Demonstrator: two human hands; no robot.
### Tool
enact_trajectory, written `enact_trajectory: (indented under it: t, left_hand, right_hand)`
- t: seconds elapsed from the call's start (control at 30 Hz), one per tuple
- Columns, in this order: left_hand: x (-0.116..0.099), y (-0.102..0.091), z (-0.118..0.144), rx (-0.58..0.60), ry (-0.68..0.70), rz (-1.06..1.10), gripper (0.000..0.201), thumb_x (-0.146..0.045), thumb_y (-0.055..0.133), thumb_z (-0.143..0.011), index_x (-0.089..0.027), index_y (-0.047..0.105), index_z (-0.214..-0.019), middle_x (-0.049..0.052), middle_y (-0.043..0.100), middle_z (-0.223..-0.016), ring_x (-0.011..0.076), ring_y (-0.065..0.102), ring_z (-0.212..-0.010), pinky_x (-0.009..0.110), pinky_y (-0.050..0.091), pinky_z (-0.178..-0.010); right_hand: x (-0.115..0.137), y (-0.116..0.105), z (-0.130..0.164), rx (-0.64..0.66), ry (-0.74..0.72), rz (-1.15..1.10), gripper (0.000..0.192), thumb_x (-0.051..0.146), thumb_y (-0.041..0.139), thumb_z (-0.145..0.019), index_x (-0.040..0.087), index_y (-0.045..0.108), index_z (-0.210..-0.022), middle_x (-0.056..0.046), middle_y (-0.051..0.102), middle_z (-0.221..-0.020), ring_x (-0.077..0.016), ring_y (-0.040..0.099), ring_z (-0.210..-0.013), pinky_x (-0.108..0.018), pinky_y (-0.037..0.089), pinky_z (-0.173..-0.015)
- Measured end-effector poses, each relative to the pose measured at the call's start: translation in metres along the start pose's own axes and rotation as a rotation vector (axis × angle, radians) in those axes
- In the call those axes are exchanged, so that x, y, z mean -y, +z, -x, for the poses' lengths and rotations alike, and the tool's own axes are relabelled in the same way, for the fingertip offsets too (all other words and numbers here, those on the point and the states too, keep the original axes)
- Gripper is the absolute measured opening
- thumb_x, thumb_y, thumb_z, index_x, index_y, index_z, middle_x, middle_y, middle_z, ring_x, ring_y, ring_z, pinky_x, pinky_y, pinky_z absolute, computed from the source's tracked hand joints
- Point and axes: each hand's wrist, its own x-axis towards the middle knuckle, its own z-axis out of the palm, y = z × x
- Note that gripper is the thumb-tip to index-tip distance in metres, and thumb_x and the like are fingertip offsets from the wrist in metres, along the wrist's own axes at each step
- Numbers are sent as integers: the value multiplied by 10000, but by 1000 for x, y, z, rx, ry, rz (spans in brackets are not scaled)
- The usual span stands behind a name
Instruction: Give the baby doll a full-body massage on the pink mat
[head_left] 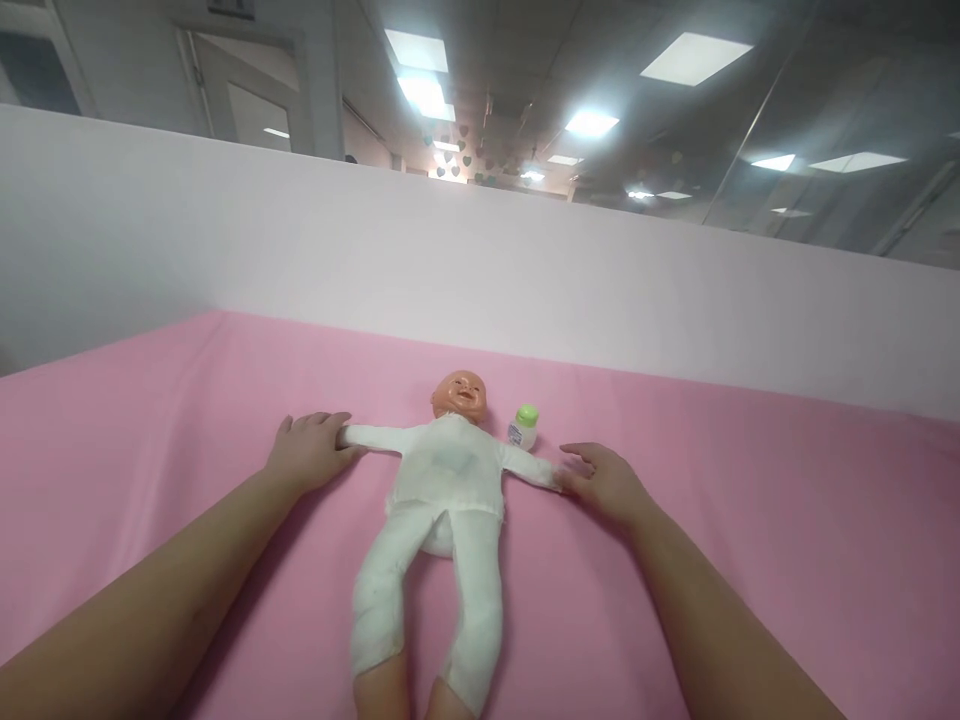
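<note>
A baby doll [450, 460] in white cloth clothing lies on its back on the pink surface, head away from me and arms spread to the sides. On the left, my left hand [311, 450] closes over the end of one doll arm, hiding the doll's hand. My right hand [606, 485] grips the tip of the other arm with its thumb at the sleeve end, while its upper fingers stretch out. Close to the doll's shoulder on the right stands a small clear bottle [523, 428] with a green cap, apart from both hands.
The pink covering [225, 380] spreads under everything. A low white wall [480, 270] rises behind it and continues along the left. Beyond it are a door [251, 95], glass panels and lit ceiling lamps.
</note>
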Motion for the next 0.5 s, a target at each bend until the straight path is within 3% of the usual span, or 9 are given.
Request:
enact_trajectory:
  t: [0.07, 0.17, 0.23, 0.3, 0.5]
  left_hand:
    - [11, -2, -4, 26, -100, 39, 774, -744, 522, -784, -193, 603, -1322, 205, 631, -1357, 418, 553, -1267, 560, 361, -1051]
    - [22, -4, -8, 102, -200, 125, 687, -792, 541, -731, -190, 689, -1028, 190, 709, -1176, 385, 668, -1030, 430, 485, -814]
    - [24, -7, -7, 129, -216, 190, 604, -777, 568, -718, -207, 681, -883, 150, 741, -1018, 342, 694, -870, 370, 472, -676]
    - [20, -10, -6, 95, -232, 256, 551, -739, 620, -697, -221, 674, -878, 122, 747, -955, 325, 695, -820, 344, 450, -619]
    - [4, -13, -1, -77, -266, 545, 546, -602, 726, -685, -223, 677, -1075, 94, 751, -1015, 297, 692, -858, 321, 468, -647]
  right_hand:
    - [-4, -6, 1, 179, 26, -74, 569, 395, 845, -653, 218, 719, -1179, -103, 696, -1225, -289, 657, -1051, -353, 493, -852]
    - [-3, -10, 3, 297, 50, -24, 351, 305, 796, -654, 233, 746, -994, -34, 727, -972, -233, 653, -865, -311, 464, -739]
    - [-2, -10, 2, 268, 58, 42, 186, 270, 751, -661, 225, 719, -839, -3, 687, -822, -193, 606, -747, -286, 415, -663]
    - [-2, -11, 0, 217, 56, 64, 141, 260, 745, -651, 217, 684, -771, 8, 650, -761, -174, 566, -697, -276, 385, -628]
    - [-4, -11, -4, 85, 80, -118, 333, 332, 837, -634, 214, 680, -902, -2, 638, -822, -157, 549, -702, -259, 410, -605]
